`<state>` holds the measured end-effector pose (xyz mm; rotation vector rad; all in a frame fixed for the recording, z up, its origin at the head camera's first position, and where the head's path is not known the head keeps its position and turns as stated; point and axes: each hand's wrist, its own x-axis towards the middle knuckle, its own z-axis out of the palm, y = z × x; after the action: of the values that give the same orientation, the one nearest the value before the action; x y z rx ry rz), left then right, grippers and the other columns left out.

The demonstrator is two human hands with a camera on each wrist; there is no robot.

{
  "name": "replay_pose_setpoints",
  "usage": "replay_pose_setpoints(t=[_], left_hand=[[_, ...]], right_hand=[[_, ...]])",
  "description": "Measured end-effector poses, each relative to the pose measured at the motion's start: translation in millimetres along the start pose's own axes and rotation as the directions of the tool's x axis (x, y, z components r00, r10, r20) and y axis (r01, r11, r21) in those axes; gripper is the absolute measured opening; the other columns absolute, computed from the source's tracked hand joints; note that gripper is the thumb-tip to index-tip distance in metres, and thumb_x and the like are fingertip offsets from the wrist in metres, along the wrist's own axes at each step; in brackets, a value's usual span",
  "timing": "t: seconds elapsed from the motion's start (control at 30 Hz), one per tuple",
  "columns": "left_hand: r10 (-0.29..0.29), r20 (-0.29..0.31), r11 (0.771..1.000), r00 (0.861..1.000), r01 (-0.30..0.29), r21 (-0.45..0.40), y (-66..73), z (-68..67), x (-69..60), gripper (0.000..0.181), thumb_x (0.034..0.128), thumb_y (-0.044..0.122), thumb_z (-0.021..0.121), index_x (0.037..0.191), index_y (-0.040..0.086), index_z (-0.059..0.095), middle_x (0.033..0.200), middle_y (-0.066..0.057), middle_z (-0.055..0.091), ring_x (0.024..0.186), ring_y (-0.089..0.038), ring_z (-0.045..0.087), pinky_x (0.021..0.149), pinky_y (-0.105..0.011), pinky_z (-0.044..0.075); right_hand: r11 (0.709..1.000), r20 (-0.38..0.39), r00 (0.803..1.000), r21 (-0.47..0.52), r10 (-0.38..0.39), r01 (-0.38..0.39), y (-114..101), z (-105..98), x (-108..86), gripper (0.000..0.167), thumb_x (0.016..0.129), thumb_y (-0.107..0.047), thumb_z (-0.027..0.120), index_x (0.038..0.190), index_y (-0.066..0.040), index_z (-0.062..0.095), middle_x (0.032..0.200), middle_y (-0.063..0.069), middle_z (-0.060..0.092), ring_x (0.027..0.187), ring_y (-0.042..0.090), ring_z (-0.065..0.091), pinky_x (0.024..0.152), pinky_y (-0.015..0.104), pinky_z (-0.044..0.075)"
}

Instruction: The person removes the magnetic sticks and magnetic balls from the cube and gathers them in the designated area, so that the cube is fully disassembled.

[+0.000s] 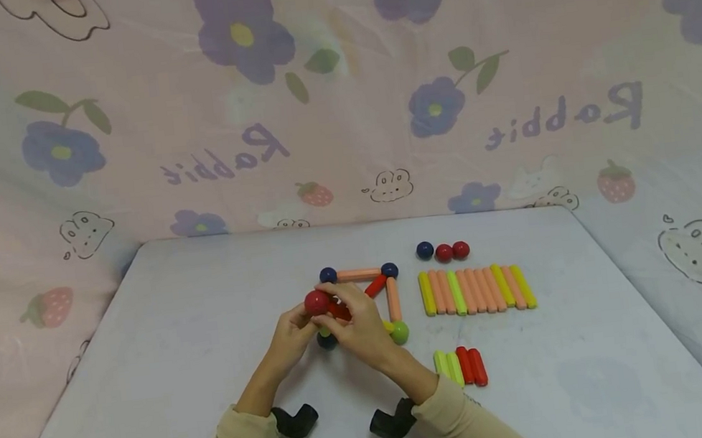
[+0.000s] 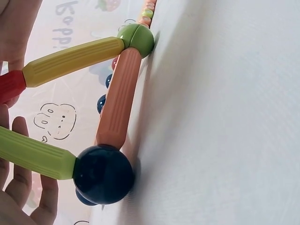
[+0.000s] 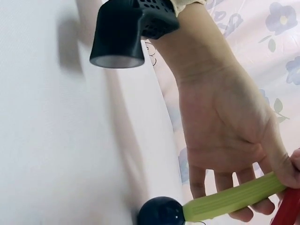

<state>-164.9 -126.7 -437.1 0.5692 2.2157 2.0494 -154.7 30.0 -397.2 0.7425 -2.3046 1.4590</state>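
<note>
In the head view a red ball sits at the top of a frame of magnetic rods and balls. My left hand pinches this ball from the left; its thumb also lies near the upper end of a green rod. My right hand grips a red rod beside the ball. The green rod slopes down to a navy ball on the table. A yellow rod rises from a green ball, and an orange rod joins the two lower balls.
Right of the frame lie a row of orange, yellow and green rods, a navy ball and two red balls. Nearer are green rods and red rods. Black mounts sit at both wrists. A printed curtain hangs behind.
</note>
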Motion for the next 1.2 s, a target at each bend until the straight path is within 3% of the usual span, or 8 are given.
replay_pose_setpoints(t=[0.07,0.17,0.3,0.63,0.83,0.9,1.03,1.2], left_hand=[[-0.001,-0.014,1.0,1.0,0.001,0.006,-0.7,0.7,0.6,0.032,0.0957,0.004,0.051,0.12,-0.017,0.055,0.101,0.021,0.067,0.095,0.006,0.058,0.085,-0.014,0.05],[-0.028,-0.023,1.0,0.999,0.028,0.008,-1.3,2.9,-2.8,0.035,0.0969,0.008,0.053,0.123,-0.016,0.054,0.111,-0.005,0.071,0.098,0.008,0.058,0.087,-0.014,0.049],[-0.075,0.006,0.997,0.997,0.075,0.03,-1.4,4.5,-9.7,0.038,0.0976,0.008,0.052,0.128,-0.014,0.052,0.128,-0.032,0.058,0.104,0.014,0.055,0.09,-0.012,0.047],[-0.035,-0.018,0.999,0.999,0.035,0.041,-0.2,2.9,1.3,0.043,0.0989,0.019,0.053,0.133,-0.007,0.052,0.133,-0.023,0.059,0.111,0.013,0.053,0.099,-0.019,0.047],[-0.032,0.0,0.999,0.999,0.032,0.006,-3.0,6.1,-1.1,0.036,0.0994,0.017,0.052,0.125,-0.009,0.055,0.11,0.021,0.064,0.103,0.007,0.057,0.092,-0.015,0.047],[-0.034,0.013,0.999,0.999,0.034,0.0,-3.3,6.8,-1.6,0.035,0.0999,0.017,0.051,0.123,-0.01,0.055,0.104,0.026,0.063,0.1,0.005,0.057,0.09,-0.016,0.047],[-0.042,0.02,0.999,0.999,0.042,0.023,-1.1,6.0,-0.5,0.035,0.0998,0.018,0.051,0.126,-0.005,0.056,0.104,0.02,0.063,0.096,0.0,0.059,0.088,-0.017,0.048],[-0.048,0.016,0.998,0.999,0.048,0.039,2.7,4.0,1.8,0.035,0.0998,0.017,0.051,0.13,0.0,0.055,0.106,-0.009,0.066,0.094,-0.007,0.062,0.088,-0.016,0.05]], right_hand=[[1.0,-0.003,1.0,0.002,0.001,-0.001,1,0,0.3,0.041,0.081,-0.007,0.075,0.119,-0.001,0.063,0.11,0.014,0.068,0.094,0.022,0.06,0.081,0.024,0.056],[1.0,-0.004,1.0,0.006,0.017,-0.017,0,0,-3.1,0.041,0.082,-0.008,0.075,0.12,-0.002,0.062,0.11,0.014,0.068,0.093,0.022,0.06,0.08,0.023,0.056],[0.998,0.003,0.998,0.012,0.065,-0.065,-3,1,-11.2,0.04,0.083,-0.011,0.074,0.12,-0.003,0.063,0.109,0.012,0.069,0.093,0.021,0.06,0.078,0.019,0.055],[0.976,0.027,0.983,0.12,0.179,-0.181,-11,-10,1.1,0.039,0.089,-0.015,0.068,0.125,-0.005,0.058,0.11,0.013,0.069,0.093,0.023,0.061,0.075,0.016,0.053],[0.971,0.058,0.982,0.152,0.18,-0.187,-5,-17,-4.2,0.038,0.088,-0.012,0.069,0.123,-0.003,0.058,0.114,0.016,0.069,0.101,0.032,0.066,0.086,0.036,0.058],[0.968,0.071,0.982,0.167,0.178,-0.187,-4,-20,-4.9,0.038,0.088,-0.011,0.068,0.123,-0.001,0.058,0.116,0.017,0.068,0.106,0.033,0.066,0.09,0.043,0.056],[0.963,0.076,0.979,0.18,0.189,-0.2,-2,-28,-4.0,0.04,0.087,-0.009,0.069,0.124,-0.001,0.058,0.119,0.018,0.067,0.11,0.033,0.062,0.092,0.045,0.055],[0.959,0.07,0.975,0.175,0.213,-0.222,5,-42,-3.6,0.041,0.087,-0.009,0.069,0.126,-0.002,0.058,0.119,0.017,0.065,0.103,0.027,0.062,0.086,0.028,0.055]])
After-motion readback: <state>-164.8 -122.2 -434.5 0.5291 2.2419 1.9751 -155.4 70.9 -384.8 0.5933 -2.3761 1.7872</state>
